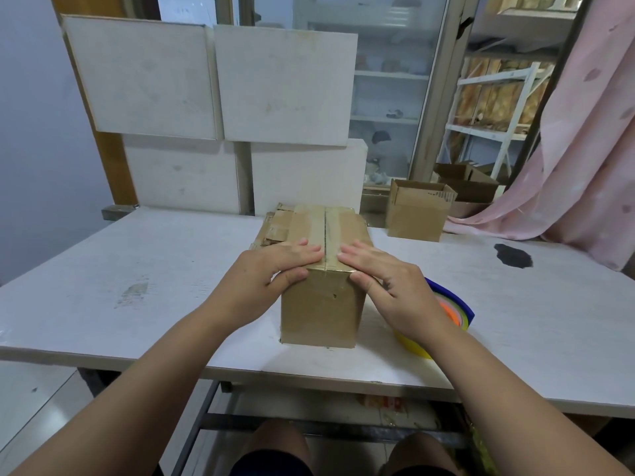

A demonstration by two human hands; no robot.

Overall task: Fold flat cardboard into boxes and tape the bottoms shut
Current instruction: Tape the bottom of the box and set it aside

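Box [323, 304] stands on the tabletop [137, 269], left hand [275, 273] and right hand [388, 280] flat on its top either side of the taped seam [325, 231], each grip spread wide, clutching nothing, so best sweep outward from that seam and thumb the tape's end down the box's near face.

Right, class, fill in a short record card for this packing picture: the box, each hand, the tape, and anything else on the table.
Box: brown cardboard box on the white table, taped seam facing up
Left hand: fingers flat on the box top, left of the seam
Right hand: fingers flat on the box top, right of the seam
Tape: stacked tape rolls beside the box, partly behind the right wrist
Other: flat cardboard behind the box; open box farther back, right
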